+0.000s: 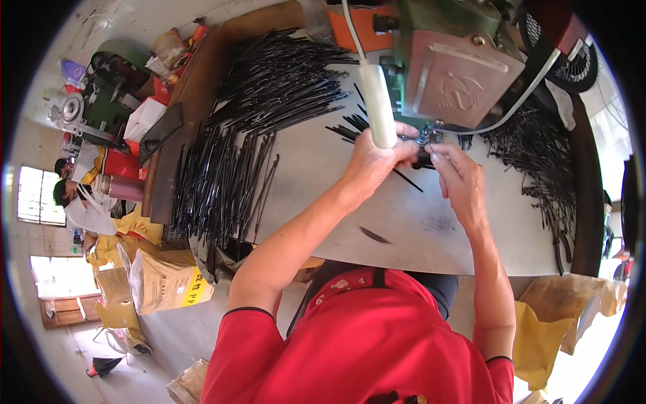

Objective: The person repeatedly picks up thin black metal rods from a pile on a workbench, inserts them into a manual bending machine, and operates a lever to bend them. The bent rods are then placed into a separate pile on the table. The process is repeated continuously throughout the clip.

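Under the head of a green and pinkish-brown bench machine (464, 77), my two hands meet at a small metal fitting (426, 137). My left hand (380, 155) is closed, its fingertips at the left side of the fitting; a white tube (378, 101) hides part of it. Bent and pinched together, the fingers of my right hand (463, 176) touch the fitting from the right. What either hand grips is too small or covered. Several thin black rods (346, 128) stick out to the left of my left hand, and one rod end (408, 180) shows below it.
Big piles of black rods (282, 81) cover the table's left side, with another row (219, 185) nearer me. More black pieces (538, 158) lie at right, beside a long-handled tool (562, 246). A wooden rim (178, 101) edges the table (323, 229). Sacks (168, 279) stand left.
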A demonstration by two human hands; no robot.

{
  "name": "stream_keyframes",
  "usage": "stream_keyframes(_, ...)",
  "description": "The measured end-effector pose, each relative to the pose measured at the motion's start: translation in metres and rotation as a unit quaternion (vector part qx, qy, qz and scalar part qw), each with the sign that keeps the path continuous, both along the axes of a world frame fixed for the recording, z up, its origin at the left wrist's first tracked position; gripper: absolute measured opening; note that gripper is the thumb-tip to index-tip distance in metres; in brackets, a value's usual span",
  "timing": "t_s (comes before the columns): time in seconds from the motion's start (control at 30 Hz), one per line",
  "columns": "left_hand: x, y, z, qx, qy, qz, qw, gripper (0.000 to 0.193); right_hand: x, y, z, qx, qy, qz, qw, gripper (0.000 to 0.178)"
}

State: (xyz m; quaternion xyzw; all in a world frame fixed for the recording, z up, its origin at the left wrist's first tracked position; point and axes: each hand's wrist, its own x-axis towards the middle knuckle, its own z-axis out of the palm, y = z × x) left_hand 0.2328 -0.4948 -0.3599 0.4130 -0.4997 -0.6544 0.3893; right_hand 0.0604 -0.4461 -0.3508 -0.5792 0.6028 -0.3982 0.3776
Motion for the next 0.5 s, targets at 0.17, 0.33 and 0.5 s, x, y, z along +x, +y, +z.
stream_keyframes(0.17,0.008,0.016,-0.007,0.108,0.067,-0.056,0.99,0.021,0.009,0.024,0.008,0.028,0.049,0.041,0.998,0.021)
stream_keyframes(0.33,-0.008,0.039,-0.011,0.135,0.215,0.058,0.966,0.014,0.021,0.044,-0.022,0.033,-0.473,-0.073,0.878,0.028)
stream_keyframes(0.5,0.001,0.045,-0.004,-0.107,-0.022,0.041,0.993,0.016,-0.004,0.048,-0.067,0.043,-0.624,-0.14,0.768,0.022)
